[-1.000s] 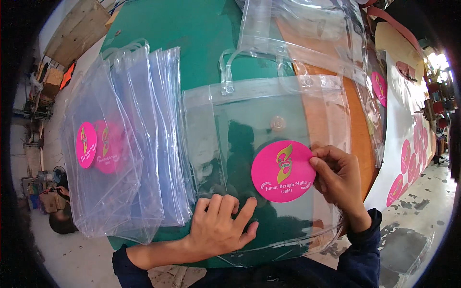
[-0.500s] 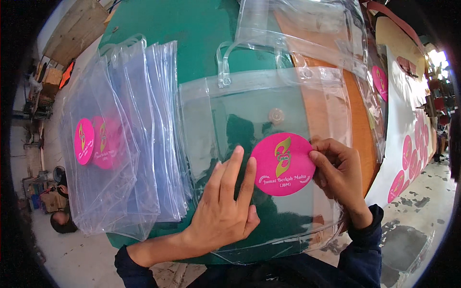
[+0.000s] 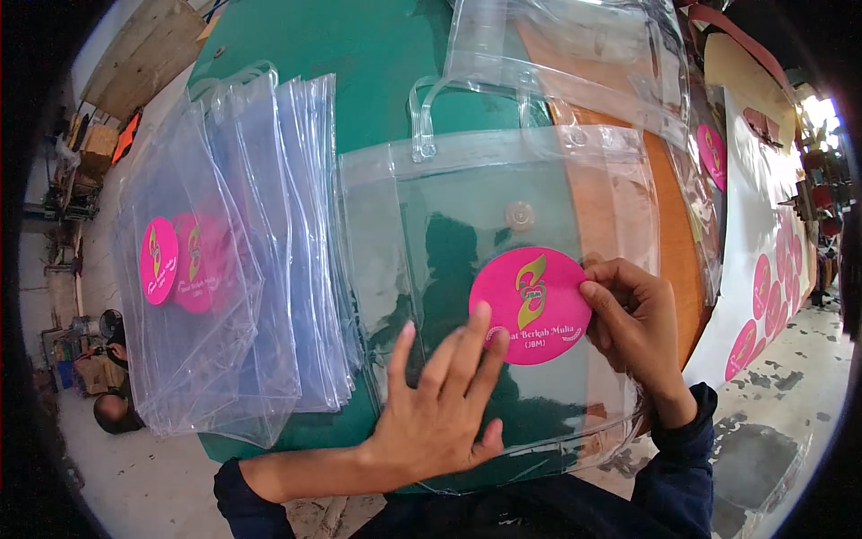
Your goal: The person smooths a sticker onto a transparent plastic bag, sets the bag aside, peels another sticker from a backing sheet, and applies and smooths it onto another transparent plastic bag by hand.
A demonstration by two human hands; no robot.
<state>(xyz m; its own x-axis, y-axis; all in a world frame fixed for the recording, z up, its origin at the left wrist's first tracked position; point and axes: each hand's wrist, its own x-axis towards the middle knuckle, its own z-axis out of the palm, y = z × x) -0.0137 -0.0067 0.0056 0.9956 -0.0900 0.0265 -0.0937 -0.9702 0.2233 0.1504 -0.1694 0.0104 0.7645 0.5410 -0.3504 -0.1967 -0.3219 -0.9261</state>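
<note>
Thumb and fingers of the right hand [image 3: 633, 314] pinch a round pink sticker [image 3: 539, 301] over the clear bag [image 3: 449, 189], below its snap button [image 3: 519, 216]. The left hand [image 3: 431, 418], apart, splays across the bag's lower part, contact unclear; a stack of bags [image 3: 301, 260] lies to the bag's left.

This looked like a workshop: clear plastic bags [image 3: 310, 269] lay stacked at nine o'clock, a white sheet [image 3: 748, 207] of round pink labels [image 3: 761, 286] at three o'clock

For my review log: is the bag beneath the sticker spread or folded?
Spread: the clear bag lies flat, its full width visible around the sticker.
</note>
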